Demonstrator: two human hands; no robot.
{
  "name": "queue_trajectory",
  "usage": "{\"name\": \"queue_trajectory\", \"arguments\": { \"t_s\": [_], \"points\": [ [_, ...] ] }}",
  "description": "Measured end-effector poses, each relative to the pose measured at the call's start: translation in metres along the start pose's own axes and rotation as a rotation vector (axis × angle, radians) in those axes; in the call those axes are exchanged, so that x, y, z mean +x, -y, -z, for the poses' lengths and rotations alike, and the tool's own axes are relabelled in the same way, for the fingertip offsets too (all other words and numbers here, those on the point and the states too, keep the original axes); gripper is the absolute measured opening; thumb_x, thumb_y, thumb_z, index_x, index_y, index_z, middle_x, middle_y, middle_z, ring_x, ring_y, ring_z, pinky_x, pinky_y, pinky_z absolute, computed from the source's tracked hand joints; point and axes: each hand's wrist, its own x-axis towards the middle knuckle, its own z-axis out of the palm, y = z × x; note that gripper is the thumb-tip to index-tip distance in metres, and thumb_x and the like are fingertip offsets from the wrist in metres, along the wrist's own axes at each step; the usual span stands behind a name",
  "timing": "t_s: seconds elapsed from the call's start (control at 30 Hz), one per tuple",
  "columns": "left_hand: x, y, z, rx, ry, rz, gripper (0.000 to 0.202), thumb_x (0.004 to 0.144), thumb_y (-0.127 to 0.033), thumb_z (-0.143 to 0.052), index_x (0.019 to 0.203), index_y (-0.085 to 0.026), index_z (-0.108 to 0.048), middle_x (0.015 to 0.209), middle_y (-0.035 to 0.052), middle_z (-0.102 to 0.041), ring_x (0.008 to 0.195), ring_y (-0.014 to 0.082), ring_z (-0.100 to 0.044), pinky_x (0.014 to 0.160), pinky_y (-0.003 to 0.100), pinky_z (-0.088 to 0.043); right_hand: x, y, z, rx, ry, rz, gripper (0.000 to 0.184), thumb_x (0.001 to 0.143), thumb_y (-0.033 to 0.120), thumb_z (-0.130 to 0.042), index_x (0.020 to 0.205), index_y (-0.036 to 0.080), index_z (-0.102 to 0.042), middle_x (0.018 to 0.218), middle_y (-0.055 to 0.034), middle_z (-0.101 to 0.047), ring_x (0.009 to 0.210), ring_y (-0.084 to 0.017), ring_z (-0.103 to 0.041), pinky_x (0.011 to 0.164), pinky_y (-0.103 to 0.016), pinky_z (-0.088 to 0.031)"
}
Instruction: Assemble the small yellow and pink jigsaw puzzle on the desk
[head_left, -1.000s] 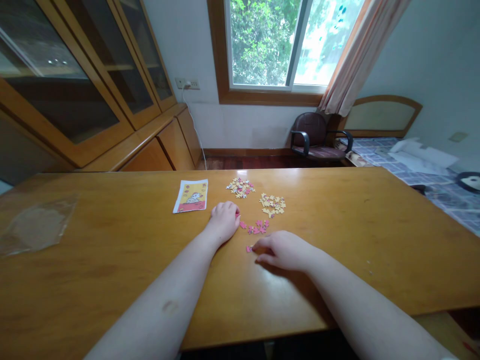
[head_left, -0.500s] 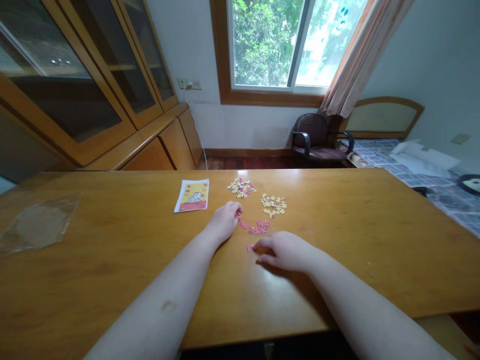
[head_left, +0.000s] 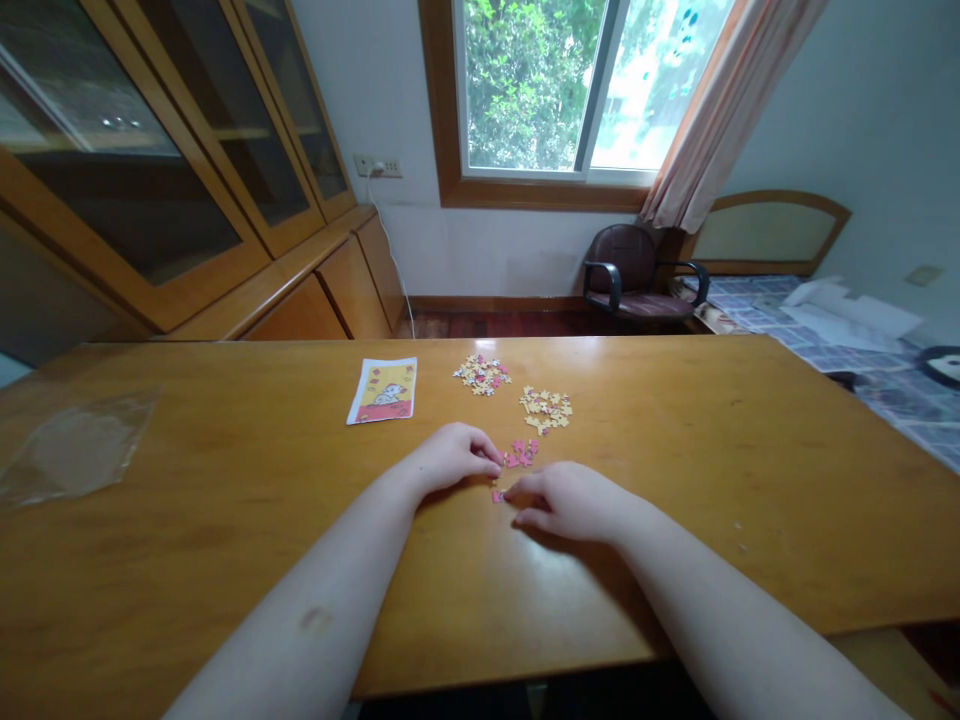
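Observation:
My left hand [head_left: 459, 456] is closed in a pinch beside the loose pink jigsaw pieces [head_left: 523, 453]. A small puzzle piece appears to be between its fingertips, mostly hidden by them. My right hand [head_left: 564, 498] rests on the table with thumb and index finger apart. Its index fingertip touches the edge of a small pink joined puzzle section [head_left: 498, 496]. Farther back lie a pile of yellow puzzle pieces [head_left: 546, 409] and a mixed pile of pink, white and yellow pieces [head_left: 481, 375]. A picture card [head_left: 383, 391] with a white animal on yellow and pink lies behind my left hand.
Everything lies on a wooden table [head_left: 262, 480]. A clear plastic bag [head_left: 79, 445] is flat at the far left. Beyond the table are a glass-door cabinet [head_left: 300, 240], an office chair [head_left: 634, 270] and a bed [head_left: 817, 310].
My left hand has moved toward me and to the right, from beside the picture card to the pink pieces, covering one loose piece. My right hand has stayed at the pink section.

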Motion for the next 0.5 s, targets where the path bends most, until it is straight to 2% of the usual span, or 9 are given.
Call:
{"name": "queue_trajectory", "arguments": {
  "t_s": [0.23, 0.4, 0.5],
  "points": [
    [-0.001, -0.0052, -0.005, 0.118, 0.015, 0.03, 0.021, 0.067, -0.03, -0.072, 0.083, -0.017, -0.076, 0.082, 0.0039, -0.077, 0.077, 0.0204, -0.07, 0.067, 0.027, -0.05, -0.0004, 0.0016, 0.0023, 0.037, 0.016, -0.027, 0.039, 0.086, 0.044, -0.058, 0.121, 0.03, -0.068, 0.107, -0.0052, -0.075, 0.095, -0.025, -0.069, 0.082, -0.032, -0.049],
    [-0.0019, -0.0024, -0.0044, 0.092, 0.056, -0.047, 0.026, 0.073, -0.028, -0.067, 0.095, -0.019, -0.077, 0.093, 0.0036, -0.078, 0.085, 0.0198, -0.071, 0.079, 0.028, -0.051, -0.0008, 0.0008, 0.0025, 0.036, 0.019, -0.035, 0.04, 0.086, 0.046, -0.058, 0.123, 0.032, -0.067, 0.105, -0.0047, -0.075, 0.094, -0.026, -0.069, 0.081, -0.033, -0.049],
    [-0.0023, -0.0011, -0.0022, 0.089, 0.052, -0.063, 0.027, 0.074, -0.03, -0.066, 0.095, -0.018, -0.077, 0.093, 0.0044, -0.078, 0.087, 0.0205, -0.07, 0.081, 0.028, -0.051, -0.0015, 0.0012, 0.0031, 0.048, 0.024, -0.035, 0.039, 0.087, 0.046, -0.057, 0.122, 0.032, -0.068, 0.105, -0.0048, -0.075, 0.094, -0.025, -0.069, 0.081, -0.033, -0.05]
  ]
}}
